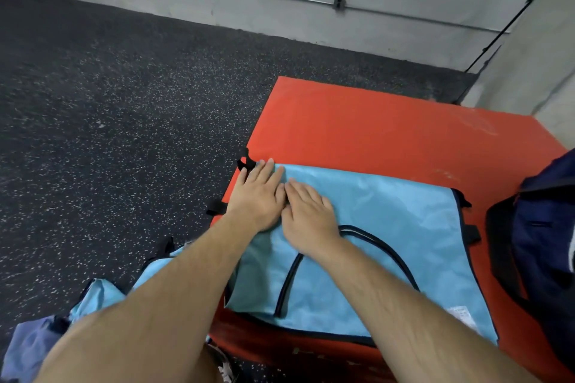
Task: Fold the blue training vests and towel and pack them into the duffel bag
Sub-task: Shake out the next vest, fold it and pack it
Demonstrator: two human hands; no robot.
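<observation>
Much speckled floor around red table; navy duffel bag at rt edge, spare vests off lt. Blue vest flat on table, long axis lt-rt (black-trimmed opening toward near edge). Left grip & right grip press far-lt corner, released, fingers straight.

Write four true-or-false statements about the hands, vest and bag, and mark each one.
1. The left hand and right hand both lie flat on the light blue fabric vest with black trim. True.
2. That vest lies on a wooden table. False: it lies on the orange-red mat.
3. The navy blue duffel bag sits to the right of the vest. True.
4. The vest is packed inside the duffel bag. False: it lies outside it, on the mat.
</observation>
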